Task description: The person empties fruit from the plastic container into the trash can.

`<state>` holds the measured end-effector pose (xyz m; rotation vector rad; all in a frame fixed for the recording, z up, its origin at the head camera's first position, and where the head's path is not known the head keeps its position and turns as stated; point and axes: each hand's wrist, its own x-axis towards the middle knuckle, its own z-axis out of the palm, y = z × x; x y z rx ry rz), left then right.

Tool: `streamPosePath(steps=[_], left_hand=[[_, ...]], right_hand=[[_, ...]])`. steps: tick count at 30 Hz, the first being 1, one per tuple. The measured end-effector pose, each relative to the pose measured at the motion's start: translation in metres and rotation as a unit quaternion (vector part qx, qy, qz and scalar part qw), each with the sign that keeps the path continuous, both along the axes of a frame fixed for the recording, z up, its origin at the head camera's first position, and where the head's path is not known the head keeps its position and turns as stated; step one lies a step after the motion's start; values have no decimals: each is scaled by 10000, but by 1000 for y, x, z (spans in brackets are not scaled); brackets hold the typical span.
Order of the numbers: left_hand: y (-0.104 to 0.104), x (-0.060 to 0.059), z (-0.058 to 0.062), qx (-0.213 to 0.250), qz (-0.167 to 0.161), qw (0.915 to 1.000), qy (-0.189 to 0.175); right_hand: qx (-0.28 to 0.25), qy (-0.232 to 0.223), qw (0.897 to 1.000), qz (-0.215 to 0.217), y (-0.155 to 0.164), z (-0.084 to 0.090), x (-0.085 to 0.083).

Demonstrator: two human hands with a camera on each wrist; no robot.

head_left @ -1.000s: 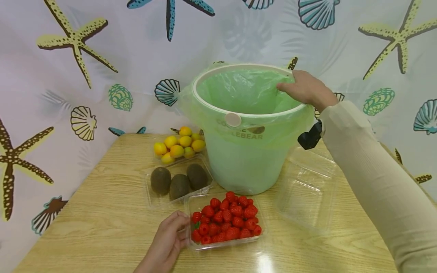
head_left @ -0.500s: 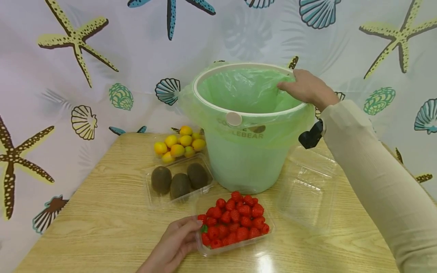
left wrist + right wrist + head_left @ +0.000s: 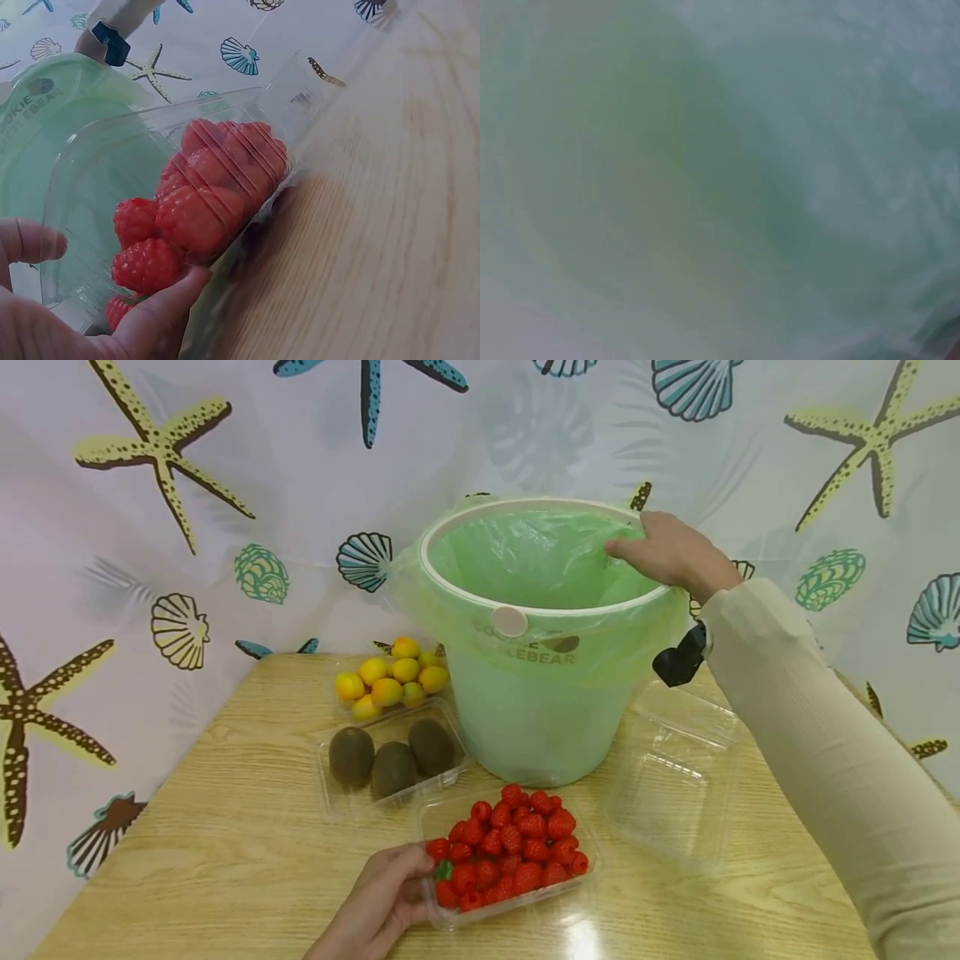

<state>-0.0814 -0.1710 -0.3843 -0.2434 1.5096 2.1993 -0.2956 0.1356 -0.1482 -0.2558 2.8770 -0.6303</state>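
A clear plastic tray of red raspberries (image 3: 510,856) sits near the table's front edge, and my left hand (image 3: 390,897) grips its left end, thumb along the side. In the left wrist view the thumb (image 3: 161,304) and fingers clasp the raspberry tray (image 3: 195,202), tilted off the wood. Behind it stands a pale bucket lined with a green plastic bag (image 3: 540,643). My right hand (image 3: 667,556) holds the bag at the bucket's right rim. The right wrist view shows only blurred green bag (image 3: 720,180).
A tray of three kiwis (image 3: 390,760) and a tray of small yellow fruit (image 3: 390,681) sit left of the bucket. An empty clear tray (image 3: 671,777) lies at the right. A sea-print curtain (image 3: 187,527) hangs behind the wooden table (image 3: 225,860).
My left hand has shifted the raspberry tray slightly to the right and lifted its near end. The right hand has stayed on the bucket rim.
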Motion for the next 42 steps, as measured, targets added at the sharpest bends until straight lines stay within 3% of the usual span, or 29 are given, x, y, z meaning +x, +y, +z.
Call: streamPosePath(steps=[7,18,26,32,36,40,42], left_hand=[[-6,1,3,89,-46,9998,166],[-16,5,-1,778,-123,9963,339],[-30,5,12,437,197,9988,139],[-46,6,17,323,447,9975,433],[-54,7,20,180,804,9946,625],[-61,4,25,337,1231,9899,613],[-67,3,28,605,1286,9879,628]], right_hand=[[14,42,10000,15,-1,1,0],[6,8,10000,-12,0,1,1],[-11,-46,10000,-54,2,1,1],[-45,12,10000,15,0,0,1],[-46,42,10000,36,-1,0,1],[-41,38,10000,27,0,0,0],[-46,34,10000,32,0,0,0]])
